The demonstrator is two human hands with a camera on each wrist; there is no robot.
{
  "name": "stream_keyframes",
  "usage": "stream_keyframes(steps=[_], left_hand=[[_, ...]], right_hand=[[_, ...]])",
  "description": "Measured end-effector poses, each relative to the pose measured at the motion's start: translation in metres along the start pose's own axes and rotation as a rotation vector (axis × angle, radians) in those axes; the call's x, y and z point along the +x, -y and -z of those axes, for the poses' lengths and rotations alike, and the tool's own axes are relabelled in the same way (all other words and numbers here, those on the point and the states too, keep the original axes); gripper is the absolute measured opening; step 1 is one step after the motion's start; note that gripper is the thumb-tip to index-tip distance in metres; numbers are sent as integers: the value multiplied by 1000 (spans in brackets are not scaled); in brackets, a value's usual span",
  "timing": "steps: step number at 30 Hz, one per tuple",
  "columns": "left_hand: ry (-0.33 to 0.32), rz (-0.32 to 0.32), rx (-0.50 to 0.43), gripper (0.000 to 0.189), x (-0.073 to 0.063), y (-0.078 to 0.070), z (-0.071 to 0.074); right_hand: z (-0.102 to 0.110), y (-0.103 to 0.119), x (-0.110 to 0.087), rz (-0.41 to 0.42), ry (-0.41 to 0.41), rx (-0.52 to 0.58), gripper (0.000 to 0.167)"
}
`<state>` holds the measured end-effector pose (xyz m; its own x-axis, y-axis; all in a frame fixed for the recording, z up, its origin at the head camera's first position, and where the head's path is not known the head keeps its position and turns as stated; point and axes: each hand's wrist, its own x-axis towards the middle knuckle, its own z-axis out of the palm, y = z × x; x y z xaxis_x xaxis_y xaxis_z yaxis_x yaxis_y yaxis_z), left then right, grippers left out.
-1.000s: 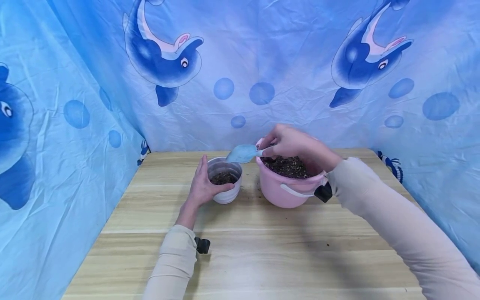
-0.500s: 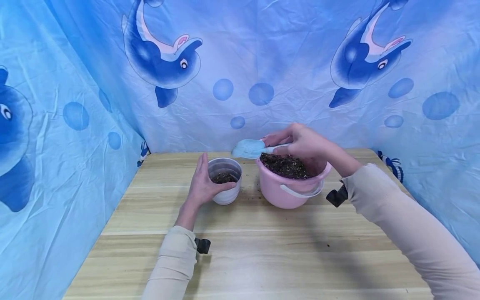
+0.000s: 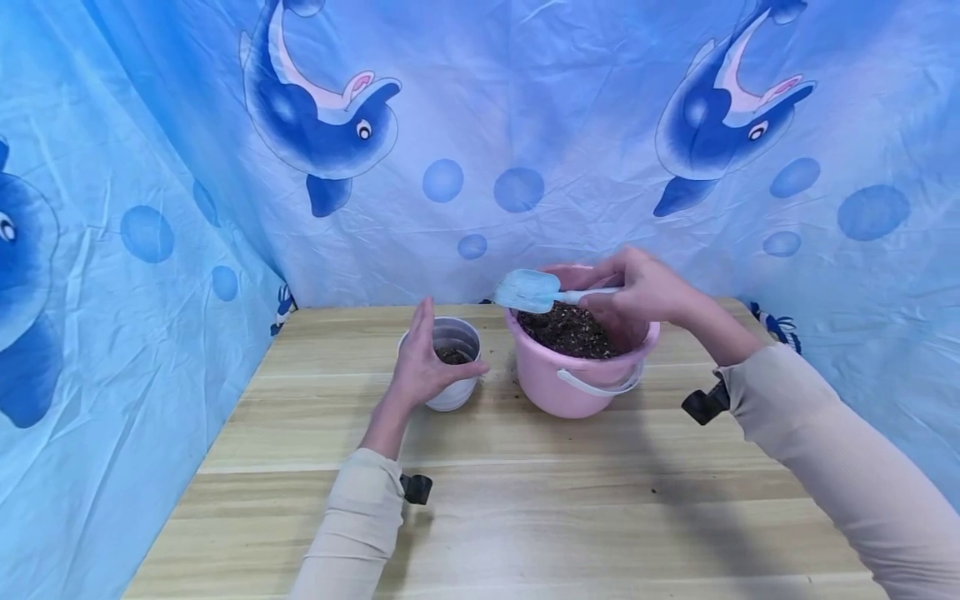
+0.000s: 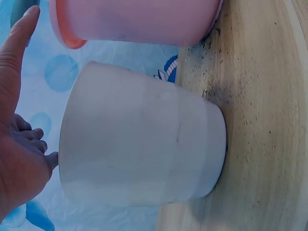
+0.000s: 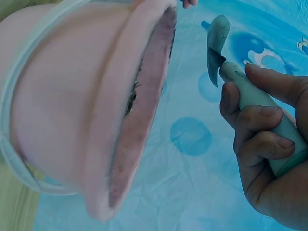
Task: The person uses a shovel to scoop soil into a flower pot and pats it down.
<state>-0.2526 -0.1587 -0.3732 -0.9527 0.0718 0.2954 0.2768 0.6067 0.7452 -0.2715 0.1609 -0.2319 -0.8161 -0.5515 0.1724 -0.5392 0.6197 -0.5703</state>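
We see the light-blue trowel (image 3: 527, 290) held roughly level over the left rim of the pink bucket (image 3: 566, 387), a little right of centre in the head view. Its long axis runs nearly straight across the frame, blade to the left and handle to the right, so the tip points toward the side where the white pot (image 3: 452, 397) stands. The right hand (image 3: 648, 287) is the nearer one to the trowel: in the right wrist view its fingers curl round the handle, with the thumb lying along it. The blade juts leftward from those fingers and is apart from the pot, which sits lower and further left in the frame. The left hand (image 3: 422, 367) is beside the pot, thumb and fingers spread wide at the left and lower part of its rim; the left wrist view shows the palm clear of the wall, but we cannot tell whether a fingertip touches the rim. Both vessels stand upright on the wooden table (image 3: 525, 517), a gap between them. We find dark potting soil (image 3: 570, 333) in the bucket and some in the pot too, partly hidden from us by the left hand.
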Motion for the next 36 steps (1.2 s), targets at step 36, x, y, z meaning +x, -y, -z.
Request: stream_keyframes(steps=[36], left_hand=[[131, -61, -115, 134, 22, -41, -41]], right_hand=[[0, -62, -37, -224, -138, -265, 29]])
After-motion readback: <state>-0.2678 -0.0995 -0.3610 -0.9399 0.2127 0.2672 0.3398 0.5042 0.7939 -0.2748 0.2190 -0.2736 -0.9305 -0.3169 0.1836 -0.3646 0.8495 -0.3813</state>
